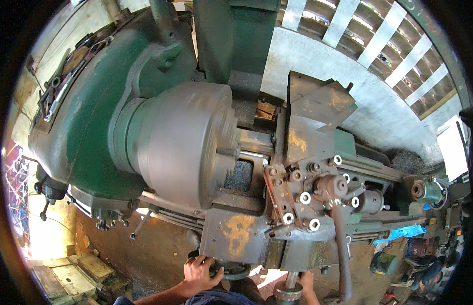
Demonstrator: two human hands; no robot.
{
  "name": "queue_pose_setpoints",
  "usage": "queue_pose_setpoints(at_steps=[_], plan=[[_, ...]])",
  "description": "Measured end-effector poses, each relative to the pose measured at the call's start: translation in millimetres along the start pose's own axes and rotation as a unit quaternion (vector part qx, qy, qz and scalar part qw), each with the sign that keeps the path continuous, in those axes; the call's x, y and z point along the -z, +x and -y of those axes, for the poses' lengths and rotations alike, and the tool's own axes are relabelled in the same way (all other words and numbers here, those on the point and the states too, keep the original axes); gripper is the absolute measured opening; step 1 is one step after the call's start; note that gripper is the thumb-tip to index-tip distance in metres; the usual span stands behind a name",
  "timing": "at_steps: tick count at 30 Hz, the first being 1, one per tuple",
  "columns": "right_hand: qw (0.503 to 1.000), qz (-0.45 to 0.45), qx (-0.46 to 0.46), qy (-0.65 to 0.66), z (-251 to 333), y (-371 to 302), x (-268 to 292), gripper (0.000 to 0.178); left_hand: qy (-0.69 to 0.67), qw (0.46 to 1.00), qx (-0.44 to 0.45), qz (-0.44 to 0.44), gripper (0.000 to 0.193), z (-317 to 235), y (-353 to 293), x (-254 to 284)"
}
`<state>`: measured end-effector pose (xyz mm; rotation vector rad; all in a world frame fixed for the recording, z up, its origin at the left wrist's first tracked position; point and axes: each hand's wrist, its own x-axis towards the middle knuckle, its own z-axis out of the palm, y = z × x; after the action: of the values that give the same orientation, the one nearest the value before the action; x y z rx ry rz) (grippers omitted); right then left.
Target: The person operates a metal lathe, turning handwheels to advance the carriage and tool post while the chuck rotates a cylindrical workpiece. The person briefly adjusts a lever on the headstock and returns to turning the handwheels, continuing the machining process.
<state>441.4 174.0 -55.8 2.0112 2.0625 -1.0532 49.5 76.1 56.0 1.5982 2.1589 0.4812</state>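
Head view. A green lathe (94, 117) fills the frame, its headstock at upper left. The grey chuck (188, 140) is motion-blurred, so it is spinning. A thin bright workpiece (253, 154) sticks out of the chuck toward the tool post (302, 195), a block studded with bolt heads. Metal chips (241, 175) lie in the bed gap just below the workpiece.

The left hand (198, 274) comes in from the lower edge and sits on the dark handwheel (231, 268) under the apron, fingers curled over its rim. The right hand (306, 284) is at the cross-slide handle (288, 290), a ringed metal knob at the bottom edge; its fingers lie against the knob's right side, but whether they close around it cannot be told, the hand being half out of frame.

A long dark lever (342, 254) hangs down from the tool post, just right of the right hand.

No readable labels. An orange-yellow paint patch (236, 234) marks the grey apron plate above the left hand. A blue sheet (405, 232) lies at right, past the bed. Pale slatted vents (368, 38) run across the wall at top right. Flat wooden blocks (68, 277) lie on the floor at lower left.
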Motion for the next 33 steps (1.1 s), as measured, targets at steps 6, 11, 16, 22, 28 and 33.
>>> queue_pose_setpoints(at_steps=[6, 11, 16, 22, 28, 33], plan=[[0.998, -0.016, 0.017, 0.062, 8.5, 0.7, 6.7, 0.040, -0.020, 1.000, 0.003, 0.022, 0.039, 4.0, 2.0, -4.5], [0.997, -0.021, 0.052, 0.043, 9.3, 2.1, 7.1, 0.039, -0.033, 0.999, 0.016, 0.021, 0.034, 3.0, 5.0, -4.4], [0.996, -0.018, 0.079, 0.039, 10.9, 3.3, 7.5, 0.038, -0.018, 1.000, -0.006, 0.009, 0.034, -0.4, 7.5, -3.4], [0.995, -0.019, 0.100, 0.003, 0.7, -6.4, 5.0, 0.038, -0.039, 0.999, -0.005, -0.001, 0.032, 6.4, 3.8, -8.9], [0.993, -0.064, 0.078, 0.067, -12.2, 0.1, -11.8, 0.029, -0.067, 0.998, 0.001, 0.002, 0.032, 9.9, 0.3, -7.2], [0.994, 0.085, -0.075, 0.004, -22.1, 9.1, -14.8, 0.048, -0.026, 0.996, -0.059, -0.067, 0.023, -6.6, -6.4, -3.9]])
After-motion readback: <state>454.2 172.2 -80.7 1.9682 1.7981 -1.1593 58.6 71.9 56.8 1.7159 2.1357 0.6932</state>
